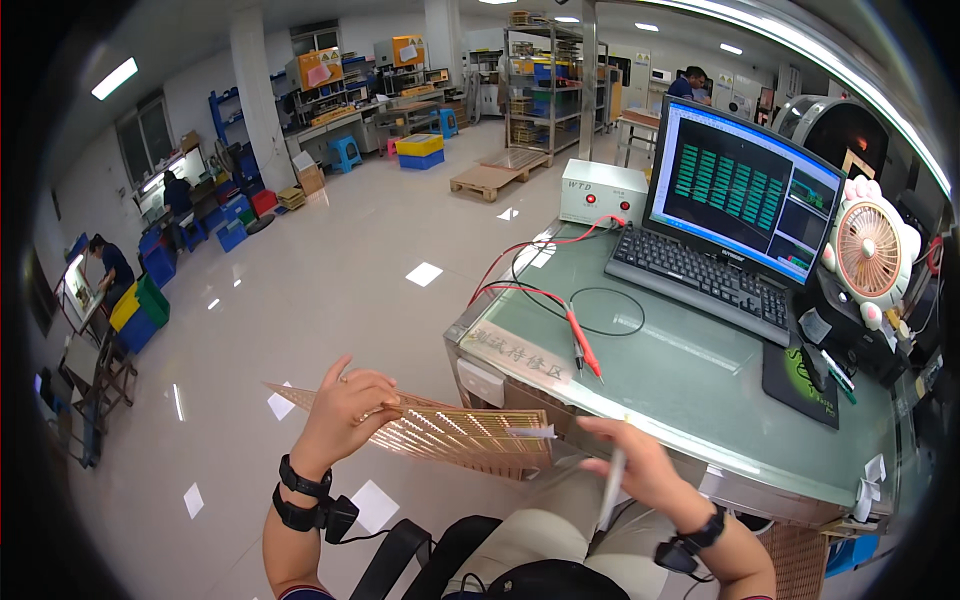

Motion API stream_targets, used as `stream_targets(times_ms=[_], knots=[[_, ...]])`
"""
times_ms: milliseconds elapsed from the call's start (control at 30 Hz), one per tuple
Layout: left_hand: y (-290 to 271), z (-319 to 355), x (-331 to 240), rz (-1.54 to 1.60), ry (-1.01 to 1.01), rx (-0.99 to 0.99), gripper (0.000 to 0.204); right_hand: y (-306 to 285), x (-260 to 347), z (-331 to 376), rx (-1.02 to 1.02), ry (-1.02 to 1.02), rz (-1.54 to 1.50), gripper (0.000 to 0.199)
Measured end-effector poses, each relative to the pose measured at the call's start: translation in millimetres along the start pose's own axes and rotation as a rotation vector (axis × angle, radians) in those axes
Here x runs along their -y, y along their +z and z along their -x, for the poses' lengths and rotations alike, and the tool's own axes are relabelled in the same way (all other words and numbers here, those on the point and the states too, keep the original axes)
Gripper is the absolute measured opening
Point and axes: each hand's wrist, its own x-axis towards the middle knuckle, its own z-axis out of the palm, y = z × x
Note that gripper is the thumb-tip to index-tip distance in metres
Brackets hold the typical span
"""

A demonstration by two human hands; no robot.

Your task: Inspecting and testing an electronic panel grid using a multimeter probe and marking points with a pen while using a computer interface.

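My left hand (348,412) pinches the upper edge of a thin copper-coloured panel (465,440) with rows of slots, which looks like a circuit board panel. The panel hangs tilted over my lap, beside the desk's front corner. A small white strip (533,432) lies at its right end. Just right of that end is my right hand (645,465), its fingers curled round a slim white pen-like stick (612,488) that points down. On the desk ahead lie a red test probe (583,345) and a black test probe (577,352) with their leads.
The green-topped desk (690,385) bears a white tester box (603,192), a monitor (740,190), a keyboard (700,280), a mouse pad (800,390) and a pink-and-white fan (868,245). A wooden pallet (490,178) and metal shelving (545,90) stand beyond. Other people work farther off.
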Motion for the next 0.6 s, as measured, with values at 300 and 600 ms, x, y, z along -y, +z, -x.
stream_targets(times_ms=[300,600], knots=[[2,13,2,-0.088,0.064,-0.134,0.013,79,-35,-23,-0.075,-0.221,-0.223,0.015],[-6,-5,-25,-0.182,0.112,-0.567,0.035,79,-2,-64,-0.512,-0.005,-0.456,0.012]])
